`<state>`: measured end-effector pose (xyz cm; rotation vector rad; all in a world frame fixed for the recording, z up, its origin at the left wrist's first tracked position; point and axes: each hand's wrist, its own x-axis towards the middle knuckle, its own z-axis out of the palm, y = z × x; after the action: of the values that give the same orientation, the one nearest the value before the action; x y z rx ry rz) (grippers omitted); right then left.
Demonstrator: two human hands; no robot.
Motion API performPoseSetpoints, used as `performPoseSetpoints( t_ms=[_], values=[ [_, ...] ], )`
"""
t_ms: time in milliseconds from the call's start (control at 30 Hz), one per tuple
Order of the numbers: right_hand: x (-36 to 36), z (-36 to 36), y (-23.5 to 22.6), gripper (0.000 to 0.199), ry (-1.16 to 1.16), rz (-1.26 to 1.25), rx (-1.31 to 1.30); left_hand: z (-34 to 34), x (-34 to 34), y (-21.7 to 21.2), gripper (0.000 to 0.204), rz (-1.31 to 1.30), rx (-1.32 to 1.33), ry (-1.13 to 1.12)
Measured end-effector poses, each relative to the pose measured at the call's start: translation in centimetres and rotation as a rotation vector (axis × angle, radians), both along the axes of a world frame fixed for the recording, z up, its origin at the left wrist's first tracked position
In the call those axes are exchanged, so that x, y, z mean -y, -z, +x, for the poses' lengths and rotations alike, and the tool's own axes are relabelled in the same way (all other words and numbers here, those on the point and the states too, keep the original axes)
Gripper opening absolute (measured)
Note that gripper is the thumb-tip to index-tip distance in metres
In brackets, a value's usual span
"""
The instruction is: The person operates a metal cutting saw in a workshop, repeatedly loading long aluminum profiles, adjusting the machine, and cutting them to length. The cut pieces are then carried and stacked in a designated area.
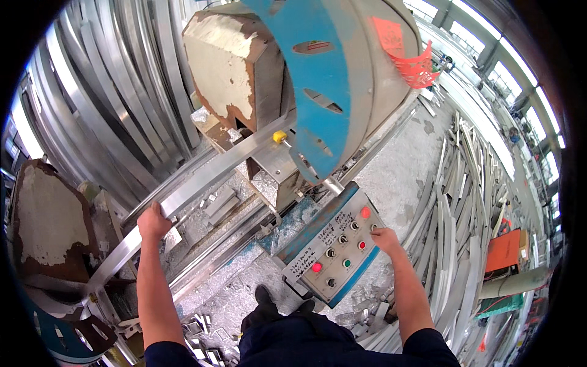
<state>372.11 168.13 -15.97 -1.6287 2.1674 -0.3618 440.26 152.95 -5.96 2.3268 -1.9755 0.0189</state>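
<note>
The bar (202, 181) is long, flat and silver, and it runs slantwise from the lower left of the frame to the upper middle. The left hand (154, 224) is closed over the near edge of the bar, left of the centre; its fingertips are partly hidden. The upper part of the bar reaches toward the blue guard (324, 73), and a yellow tip (279, 136) stands at the bar there.

The right hand (385, 239) is at the right edge of the panel (318, 287), right of the centre, and pinches a knob (373, 228) between the thumb and finger. The panel is grey with blue borders, and it carries red buttons, one green button (347, 263) and more dark knobs.

Below the bar, some short pieces (221, 205) of metal lie together. A worn cover (223, 49) in white and brown stands at the upper middle, and a similar second cover (49, 214) is at the left edge. Long strips (104, 92) fill the upper left. At the right, a heap of offcuts (449, 226) lies on the grey floor (397, 140), near an orange box (502, 251). Two dark shoes (265, 298) show at the lower middle.
</note>
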Motion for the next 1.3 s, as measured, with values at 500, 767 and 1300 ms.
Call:
performPoseSetpoints(
  t_ms=[500,767,1300],
  values=[
    [0.7,0.1,-1.1,0.027,0.025,0.144,-0.001,-0.2,0.2,-0.4,0.024,-0.028,-0.019,-0.007],
    [0.7,0.6,-1.7,0.028,0.018,0.16,-0.005,0.3,0.4,0.0,0.028,0.019,0.009,-0.028],
    [1.5,-0.4,-0.5,0.028,-0.016,0.173,-0.016,0.4,0.0,-0.5,0.025,0.011,-0.019,-0.027]
  ],
)
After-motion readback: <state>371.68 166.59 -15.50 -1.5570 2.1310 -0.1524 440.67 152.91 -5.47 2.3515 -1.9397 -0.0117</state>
